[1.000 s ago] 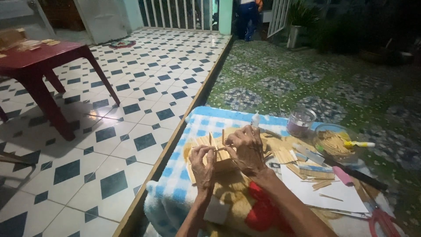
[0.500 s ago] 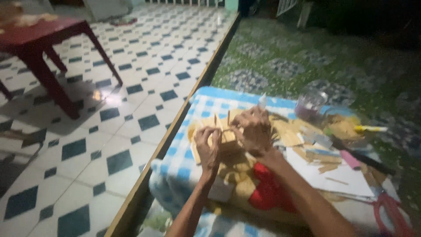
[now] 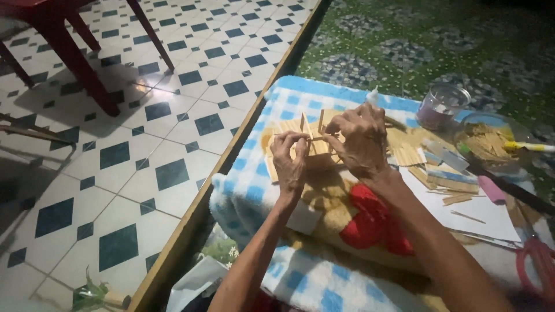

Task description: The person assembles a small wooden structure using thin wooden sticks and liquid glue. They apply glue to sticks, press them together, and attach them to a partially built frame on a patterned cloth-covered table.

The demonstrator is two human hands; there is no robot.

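The stick frame (image 3: 315,138) is sitting in the middle of the blanket (image 3: 272,190), held up between both hands so its thin wooden sticks are staying upright and square. The left hand (image 3: 291,159) is pinching one stick at the frame's 9 o'clock side. The right hand (image 3: 361,138) is gripping the frame at 3 o'clock. The blanket is looking soft and fluffy. Flat loose sticks (image 3: 430,173) are lying at 3 o'clock, beside a clear jar (image 3: 442,107) at 2 o'clock.

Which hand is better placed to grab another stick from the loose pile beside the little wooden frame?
Right hand: the loose sticks lie just beside it. The left hand pinches the wooden frame on the far side.
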